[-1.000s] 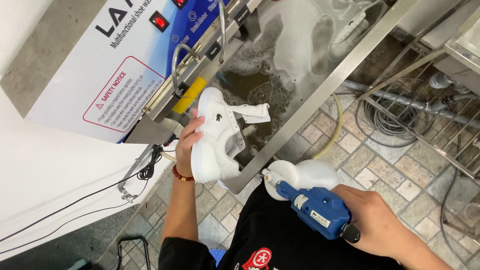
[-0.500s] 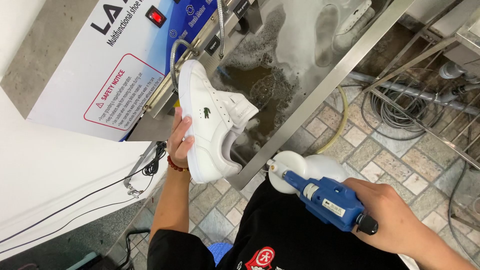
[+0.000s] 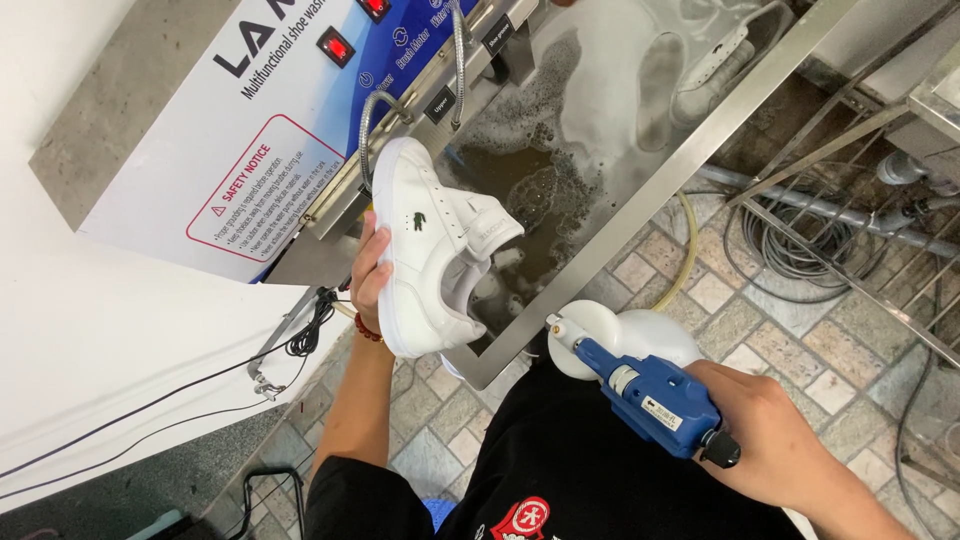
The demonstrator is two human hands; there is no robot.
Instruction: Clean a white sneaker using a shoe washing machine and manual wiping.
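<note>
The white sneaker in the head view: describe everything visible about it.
The white sneaker is a low-top with smooth, leather-like uppers, a thick white sole and a small dark emblem on its side. Its tongue and opening flare out towards the sink, and no laces can be made out. It is held on its side, toe pointing up towards the machine's blue control panel, over the edge of the steel sink of dirty, foamy water. The left hand grips it along the sole; nothing else clearly touches it.

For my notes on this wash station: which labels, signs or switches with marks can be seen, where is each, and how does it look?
Notice sticker: machine's white front, red-outlined, rounded.
Blue control strip: machine top, red switches.
Tool label: small white rectangle on the blue spray tool in the right hand.
Shoe emblem: small, dark, on the white sneaker in the left hand.
</note>
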